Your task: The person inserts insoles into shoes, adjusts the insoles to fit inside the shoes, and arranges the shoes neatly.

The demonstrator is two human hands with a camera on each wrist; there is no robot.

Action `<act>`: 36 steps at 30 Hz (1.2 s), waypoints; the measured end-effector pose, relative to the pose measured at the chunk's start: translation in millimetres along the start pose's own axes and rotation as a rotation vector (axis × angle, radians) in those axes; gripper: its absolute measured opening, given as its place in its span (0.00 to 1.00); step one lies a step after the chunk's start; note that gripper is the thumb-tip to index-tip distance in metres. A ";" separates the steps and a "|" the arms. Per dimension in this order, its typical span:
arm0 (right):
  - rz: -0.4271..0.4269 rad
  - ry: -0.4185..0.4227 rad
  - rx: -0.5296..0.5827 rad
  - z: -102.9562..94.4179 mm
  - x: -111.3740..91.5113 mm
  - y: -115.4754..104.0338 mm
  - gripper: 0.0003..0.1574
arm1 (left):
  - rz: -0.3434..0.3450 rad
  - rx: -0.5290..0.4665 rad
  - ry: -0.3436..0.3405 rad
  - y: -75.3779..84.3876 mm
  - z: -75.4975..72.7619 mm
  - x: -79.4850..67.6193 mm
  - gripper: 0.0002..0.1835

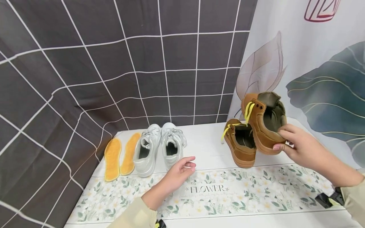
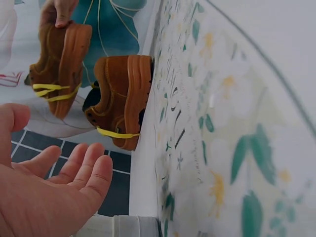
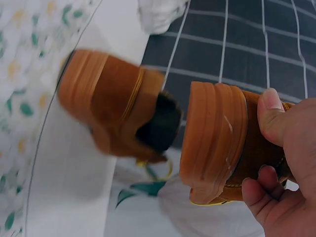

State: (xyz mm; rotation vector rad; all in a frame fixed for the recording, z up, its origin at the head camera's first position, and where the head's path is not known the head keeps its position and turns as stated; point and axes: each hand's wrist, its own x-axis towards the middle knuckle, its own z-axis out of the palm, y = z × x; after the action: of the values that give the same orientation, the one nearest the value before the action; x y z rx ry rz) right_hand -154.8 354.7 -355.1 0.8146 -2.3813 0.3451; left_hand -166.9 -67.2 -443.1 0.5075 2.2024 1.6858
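My right hand (image 1: 299,145) grips a brown shoe with yellow laces (image 1: 259,126) by its heel, holding it raised and tilted above the table. In the right wrist view the thumb presses the heel of the held shoe (image 3: 217,143). The other brown shoe (image 1: 242,148) stands on the table, left of the held one and partly behind it. My left hand (image 1: 179,172) hovers with loosely bent fingers in front of the white sneakers (image 1: 172,142), holding nothing. Its palm and fingers (image 2: 94,173) show in the left wrist view.
Two yellow insoles (image 1: 112,160) lie at the table's left, beside the white sneakers. A floral strip lettered FLOWER (image 1: 208,189) runs across the front of the white table (image 1: 205,148). Behind hang a dark checked cloth (image 1: 182,82) and a leaf-patterned curtain (image 1: 328,95).
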 end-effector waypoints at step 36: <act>0.202 -0.225 -0.079 65.6 -61.2 50.2 0.19 | -0.006 -0.063 -0.014 -5.9 -15.1 -24.8 0.26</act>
State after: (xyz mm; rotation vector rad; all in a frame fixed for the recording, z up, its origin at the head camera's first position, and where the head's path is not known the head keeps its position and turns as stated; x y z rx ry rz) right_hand -176.7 395.6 -446.9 0.6052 -2.6783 0.2479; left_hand -152.4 -93.0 -444.1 0.4947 2.1321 1.7368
